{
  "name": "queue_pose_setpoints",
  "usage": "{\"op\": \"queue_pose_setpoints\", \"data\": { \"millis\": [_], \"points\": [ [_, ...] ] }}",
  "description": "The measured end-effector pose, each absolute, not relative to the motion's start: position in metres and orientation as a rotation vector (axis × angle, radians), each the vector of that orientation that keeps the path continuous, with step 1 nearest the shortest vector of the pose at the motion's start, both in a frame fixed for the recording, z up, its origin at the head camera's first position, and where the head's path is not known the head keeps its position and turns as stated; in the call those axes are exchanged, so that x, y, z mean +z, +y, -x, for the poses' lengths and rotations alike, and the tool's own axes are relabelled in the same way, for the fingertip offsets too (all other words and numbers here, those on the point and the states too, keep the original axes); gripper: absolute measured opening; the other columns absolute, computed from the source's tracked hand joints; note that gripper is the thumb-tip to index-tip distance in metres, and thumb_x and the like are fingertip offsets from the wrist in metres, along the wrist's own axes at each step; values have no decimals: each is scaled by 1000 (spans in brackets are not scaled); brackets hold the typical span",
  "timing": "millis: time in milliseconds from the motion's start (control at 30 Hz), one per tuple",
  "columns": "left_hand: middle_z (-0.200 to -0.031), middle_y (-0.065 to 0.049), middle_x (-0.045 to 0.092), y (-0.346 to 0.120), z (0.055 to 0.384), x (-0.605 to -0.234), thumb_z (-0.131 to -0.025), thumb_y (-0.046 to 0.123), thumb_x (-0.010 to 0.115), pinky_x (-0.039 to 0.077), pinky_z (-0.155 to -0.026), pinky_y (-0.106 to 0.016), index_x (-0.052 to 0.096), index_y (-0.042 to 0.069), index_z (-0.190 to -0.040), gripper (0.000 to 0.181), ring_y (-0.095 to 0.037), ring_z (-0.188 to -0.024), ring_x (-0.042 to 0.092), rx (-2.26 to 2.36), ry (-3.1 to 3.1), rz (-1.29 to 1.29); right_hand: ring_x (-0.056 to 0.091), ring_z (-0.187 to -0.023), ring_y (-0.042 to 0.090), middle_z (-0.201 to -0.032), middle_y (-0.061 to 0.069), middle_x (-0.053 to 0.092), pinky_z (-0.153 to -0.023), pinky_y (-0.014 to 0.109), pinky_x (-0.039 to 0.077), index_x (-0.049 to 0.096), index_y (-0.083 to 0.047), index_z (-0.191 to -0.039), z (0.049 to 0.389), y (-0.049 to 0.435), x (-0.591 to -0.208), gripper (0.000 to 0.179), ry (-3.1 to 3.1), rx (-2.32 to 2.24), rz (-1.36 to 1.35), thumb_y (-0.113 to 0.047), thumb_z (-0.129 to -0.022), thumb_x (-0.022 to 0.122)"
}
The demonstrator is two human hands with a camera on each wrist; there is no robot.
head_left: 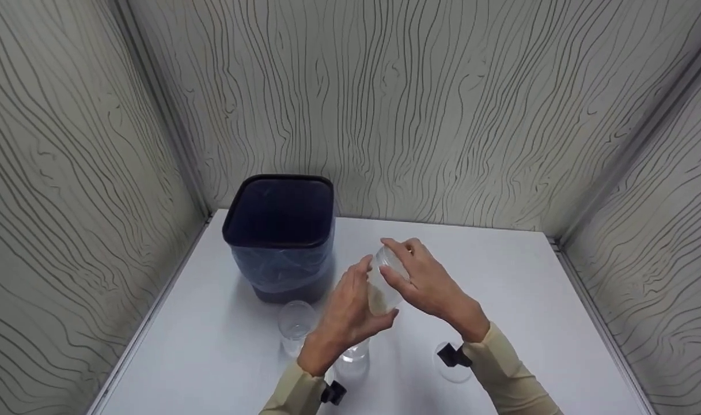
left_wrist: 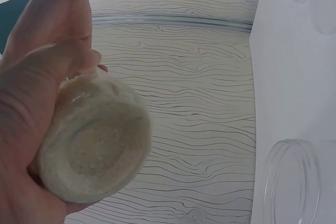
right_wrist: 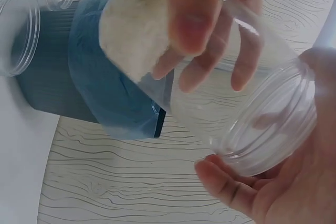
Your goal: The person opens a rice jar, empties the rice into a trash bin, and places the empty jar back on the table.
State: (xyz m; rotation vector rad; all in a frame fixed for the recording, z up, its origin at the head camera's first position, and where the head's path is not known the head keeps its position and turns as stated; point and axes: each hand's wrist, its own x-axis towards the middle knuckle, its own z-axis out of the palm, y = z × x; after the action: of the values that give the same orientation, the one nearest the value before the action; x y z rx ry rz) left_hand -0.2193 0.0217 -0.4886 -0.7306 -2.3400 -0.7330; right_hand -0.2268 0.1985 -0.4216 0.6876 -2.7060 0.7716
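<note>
A clear jar (head_left: pixel 385 283) is held tilted in the air, with pale, fine-looking contents (right_wrist: pixel 131 35) gathered at its base end. My left hand (head_left: pixel 350 302) grips the body near that base, thumb on one side and fingers on the other. Around the ringed mouth end curl the thumb and fingers of my right hand (head_left: pixel 422 282); whether a clear lid sits there I cannot tell. The left wrist view shows the jar's round bottom (left_wrist: pixel 97 148) facing the camera, the contents pressed against it.
Left of the hands stands a dark bin (head_left: pixel 278 245) with a blue liner. A clear jar (head_left: pixel 296 320) is in front of it, and another (head_left: pixel 353 360) lies partly behind my left wrist. One clear round piece (head_left: pixel 455 374) rests by the right cuff. Patterned walls (head_left: pixel 385 115) enclose the white table (head_left: pixel 500 276).
</note>
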Motion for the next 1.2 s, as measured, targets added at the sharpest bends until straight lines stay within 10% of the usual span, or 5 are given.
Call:
{"op": "queue_pose_setpoints", "data": {
  "millis": [667, 1033, 1200],
  "points": [
    [-127, -6, 55, 8, 221, -489, -71, 45, 83, 55, -86, -30, 25, 9, -150, 105, -16, -108, 59, -963, -2281, 1000, 42, -139, 30, -154, 8, 38, -101, 53, 47, 33, -27, -153, 217, 220, -399, 66, -2696, 859, -1082, -41, -94, 61],
    [-128, -11, 58, 21, 215, -483, -67, 56, 82, 58, -81, -33, 31, 9, -147, 105, -20, -101, 64, -511, -2345, 846, 61, -87, 18, -130, 12, 54, -77, 43, 53, 29, -25, -155, 213, 218, -385, 73, -3024, 542, -767, -64, -95, 44],
    [-129, -10, 57, 16, 218, -488, -70, 53, 81, 56, -85, -30, 25, 10, -149, 107, -19, -108, 62, -679, -2378, 968, 59, -89, 14, -123, 8, 57, -80, 39, 53, 35, -27, -152, 213, 220, -389, 74, -2947, 600, -935, -63, -90, 55]
  ]
}}
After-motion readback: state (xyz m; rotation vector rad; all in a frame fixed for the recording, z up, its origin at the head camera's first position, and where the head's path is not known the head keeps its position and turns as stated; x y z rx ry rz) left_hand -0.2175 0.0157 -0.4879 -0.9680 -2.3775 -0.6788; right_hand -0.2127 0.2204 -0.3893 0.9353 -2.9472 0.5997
